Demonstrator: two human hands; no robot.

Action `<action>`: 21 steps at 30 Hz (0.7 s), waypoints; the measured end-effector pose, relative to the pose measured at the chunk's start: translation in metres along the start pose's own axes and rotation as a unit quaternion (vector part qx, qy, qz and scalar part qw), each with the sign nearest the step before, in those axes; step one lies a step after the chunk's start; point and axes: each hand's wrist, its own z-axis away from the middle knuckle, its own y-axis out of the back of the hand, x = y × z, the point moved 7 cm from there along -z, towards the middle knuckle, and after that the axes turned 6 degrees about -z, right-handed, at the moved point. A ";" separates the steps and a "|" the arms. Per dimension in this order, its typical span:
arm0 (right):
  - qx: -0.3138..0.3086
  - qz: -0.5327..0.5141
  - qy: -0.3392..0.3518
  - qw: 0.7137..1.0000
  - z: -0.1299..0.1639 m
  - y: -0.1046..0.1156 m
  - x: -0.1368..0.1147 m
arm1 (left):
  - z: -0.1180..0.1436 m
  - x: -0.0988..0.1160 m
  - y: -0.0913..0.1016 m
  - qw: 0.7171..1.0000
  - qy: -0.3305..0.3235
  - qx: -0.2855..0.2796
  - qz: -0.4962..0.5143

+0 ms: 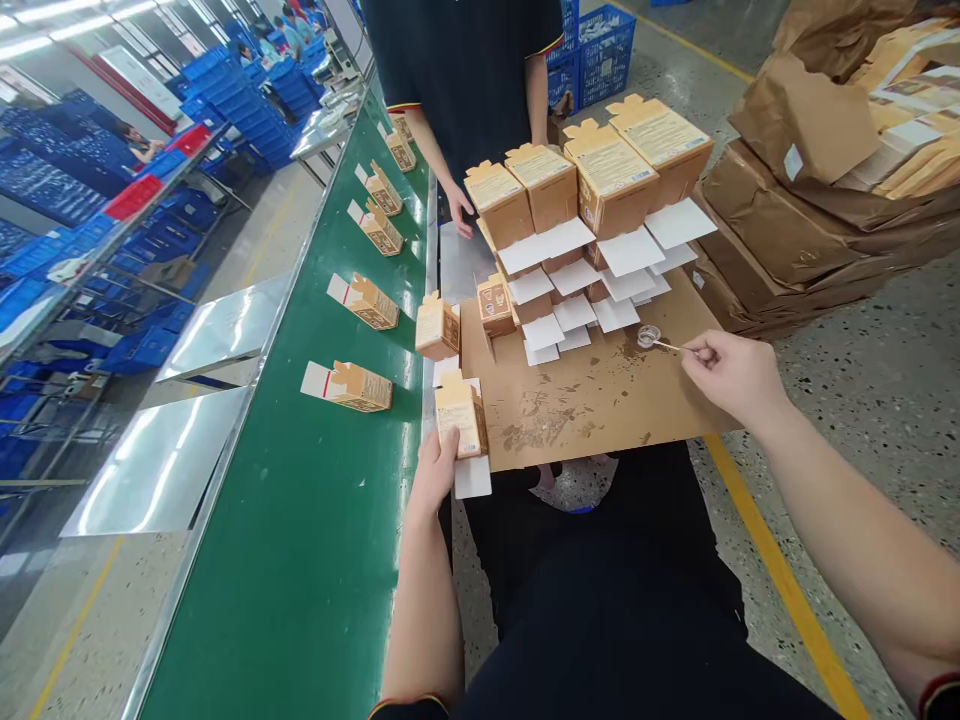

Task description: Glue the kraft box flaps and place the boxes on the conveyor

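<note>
1. Small box sits at board near-left corner, long axis upright, white flap toward wearer.
2. L hand wraps its base, closer.
3. R hand well apart rightward, pinching thin stick tipped at glue dish.

Black short sleeves with red-yellow trim, black trousers.
</note>
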 end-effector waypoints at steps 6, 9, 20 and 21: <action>-0.005 -0.151 0.041 0.988 0.080 -0.045 -0.035 | 0.024 0.020 -0.054 0.960 0.055 -0.077 0.265; -0.056 -0.191 0.096 0.975 0.120 -0.099 -0.065 | 0.012 0.024 -0.082 0.956 0.066 -0.081 0.275; -0.062 -0.026 0.284 0.956 0.163 -0.174 -0.093 | 0.004 0.025 -0.092 0.970 0.060 -0.081 0.223; -0.061 -0.025 0.281 0.958 0.160 -0.171 -0.091 | 0.006 0.025 -0.094 0.972 0.049 -0.077 0.218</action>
